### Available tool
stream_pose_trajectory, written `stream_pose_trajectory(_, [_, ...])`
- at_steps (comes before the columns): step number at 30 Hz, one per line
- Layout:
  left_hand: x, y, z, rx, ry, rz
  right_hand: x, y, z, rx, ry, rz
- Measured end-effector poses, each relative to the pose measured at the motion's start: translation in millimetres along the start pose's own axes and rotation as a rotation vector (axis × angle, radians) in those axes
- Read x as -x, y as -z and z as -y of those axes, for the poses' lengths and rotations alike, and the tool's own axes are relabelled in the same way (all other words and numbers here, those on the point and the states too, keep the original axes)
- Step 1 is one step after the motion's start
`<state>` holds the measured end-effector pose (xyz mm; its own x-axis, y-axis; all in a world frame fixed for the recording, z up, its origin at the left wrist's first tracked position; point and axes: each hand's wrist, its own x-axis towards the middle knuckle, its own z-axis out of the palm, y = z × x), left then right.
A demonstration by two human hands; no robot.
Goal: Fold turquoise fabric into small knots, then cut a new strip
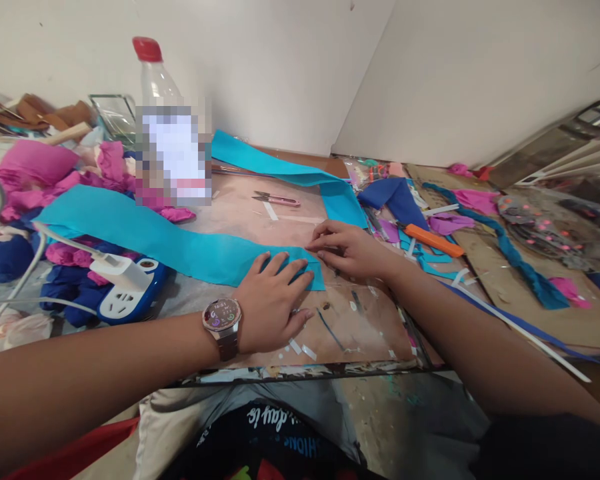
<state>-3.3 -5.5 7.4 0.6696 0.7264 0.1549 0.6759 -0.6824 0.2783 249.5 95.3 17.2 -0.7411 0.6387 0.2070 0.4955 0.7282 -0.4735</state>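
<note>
A long turquoise fabric strip runs across the work surface from the left, its end lying flat in front of me. My left hand presses on that end, fingers stretched out and spread, with a watch on the wrist. At the strip's upper right corner is my right hand. Its thumb and fingers are drawn together in a pinch by the edge; whatever is between the fingertips is too small to make out. Behind my hands lie pink thread snips and another turquoise strip, folded at its right end.
On the left stand a power strip with a plugged-in charger, bunched pink fabric and a red-capped bottle. An orange utility knife, blue fabric and scraps lie right, by cardboard. White walls rise behind.
</note>
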Motion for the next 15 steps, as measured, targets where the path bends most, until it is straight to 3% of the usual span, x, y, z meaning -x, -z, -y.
stream_pose_trajectory(9, [-1.1, -0.2, -0.7, 0.006, 0.003, -0.002, -3.0, -2.5, 2.0, 0.001, -0.036, -0.018])
stream_pose_trajectory(15, [-0.5, -0.3, -0.6, 0.006, 0.005, 0.003, -1.6, 2.4, -0.9, -0.041, -0.012, 0.036])
